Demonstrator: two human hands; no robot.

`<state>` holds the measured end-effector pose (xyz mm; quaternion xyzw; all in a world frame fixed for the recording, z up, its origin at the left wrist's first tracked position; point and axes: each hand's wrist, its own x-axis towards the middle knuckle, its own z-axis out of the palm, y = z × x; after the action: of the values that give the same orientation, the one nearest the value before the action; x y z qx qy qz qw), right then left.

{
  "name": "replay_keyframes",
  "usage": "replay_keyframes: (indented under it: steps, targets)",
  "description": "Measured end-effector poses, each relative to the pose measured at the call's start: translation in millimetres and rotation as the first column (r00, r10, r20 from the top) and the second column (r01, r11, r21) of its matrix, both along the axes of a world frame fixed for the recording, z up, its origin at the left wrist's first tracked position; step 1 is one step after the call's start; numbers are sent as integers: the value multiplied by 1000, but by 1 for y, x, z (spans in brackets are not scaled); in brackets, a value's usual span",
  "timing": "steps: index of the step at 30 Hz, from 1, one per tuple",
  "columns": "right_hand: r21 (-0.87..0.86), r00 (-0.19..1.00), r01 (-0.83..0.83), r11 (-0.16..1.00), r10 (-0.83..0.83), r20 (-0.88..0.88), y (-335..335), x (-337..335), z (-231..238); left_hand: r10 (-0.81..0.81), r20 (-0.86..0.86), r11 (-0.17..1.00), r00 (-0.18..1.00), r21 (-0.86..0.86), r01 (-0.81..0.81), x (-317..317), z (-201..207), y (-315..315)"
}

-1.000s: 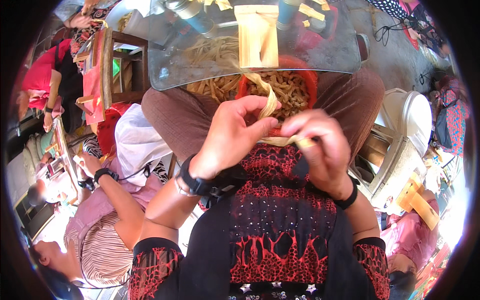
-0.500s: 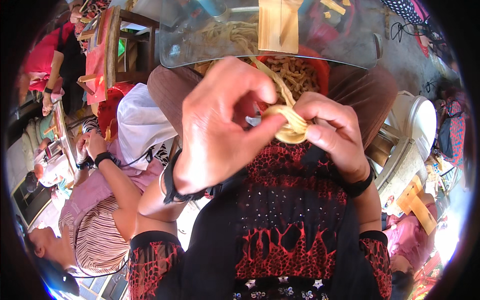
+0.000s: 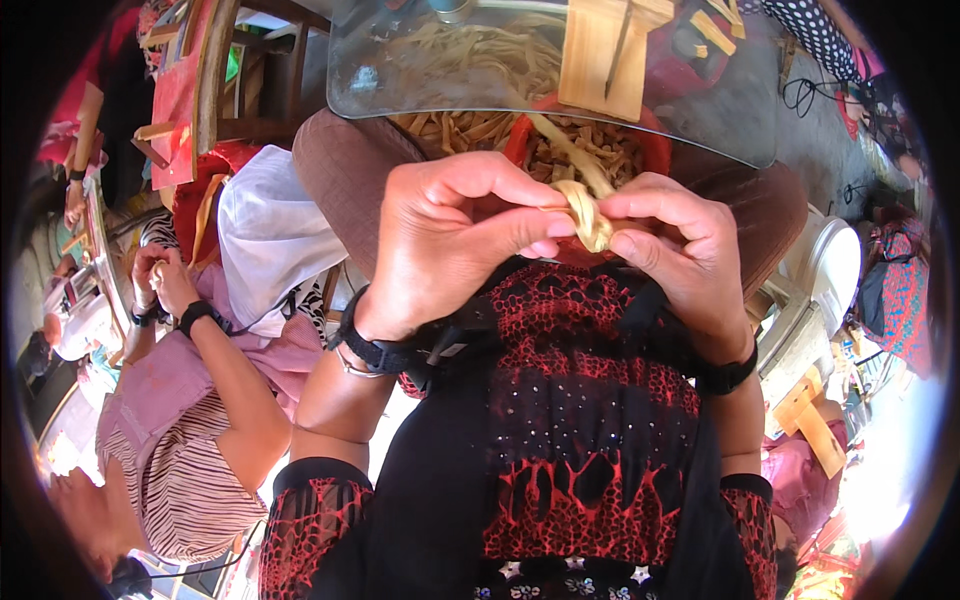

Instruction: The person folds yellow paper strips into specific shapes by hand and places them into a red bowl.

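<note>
A pale yellow, ribbon-like strip of soft material (image 3: 588, 215) is held at the centre of the frame, just above the black-and-red patterned top (image 3: 590, 400). Its left side is pinched between the thumb and index finger of the bare left hand (image 3: 455, 240), its right side between those of the bare right hand (image 3: 685, 240); both pinches are narrow.

The worked end has been folded into a small, knot-like bundle, while a long tail is left loose, running up toward the clear glass tabletop (image 3: 400, 90). By appearance, this piece is judged partly formed, not finished.

Beyond the hands, many short, brownish twisted pieces (image 3: 627, 152) are gathered in the round red bowl (image 3: 658, 152). Long, flat tan strips (image 3: 450, 130) are seen unworked at upper centre; their number cannot be told.
</note>
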<state>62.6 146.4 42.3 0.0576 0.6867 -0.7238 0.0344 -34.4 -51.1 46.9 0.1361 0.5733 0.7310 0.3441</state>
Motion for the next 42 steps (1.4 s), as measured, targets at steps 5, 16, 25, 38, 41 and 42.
replay_keyframes:
  steps: [5, 16, 25, 38, 41, 42]
  targets:
    - [207, 994, -101, 973, 92, 55, -2, -11, 13, 17, 34, 999, 999, 41, -18, -9, -9, -16]
    - [425, 991, -18, 905, 72, -111, -19, -11, 48, -207, -456, 969, 866, 24, 244, -18, 15, -6]
    - [467, 996, 40, 883, -73, 52, -11, 11, 95, -175, -548, 969, 818, 49, 240, -12, 40, 12]
    - [418, 998, 50, 907, -35, -44, -4, 19, 57, -395, -727, 917, 562, -343, 202, -6, 26, -3]
    - [463, 993, 70, 883, -16, -120, 0, 22, 54, -446, -599, 895, 665, -300, 329, -15, 27, -14]
    - [467, 990, 78, 881, -15, -138, 0, 23, 52, -417, -587, 909, 694, -279, 310, -14, 23, -17]
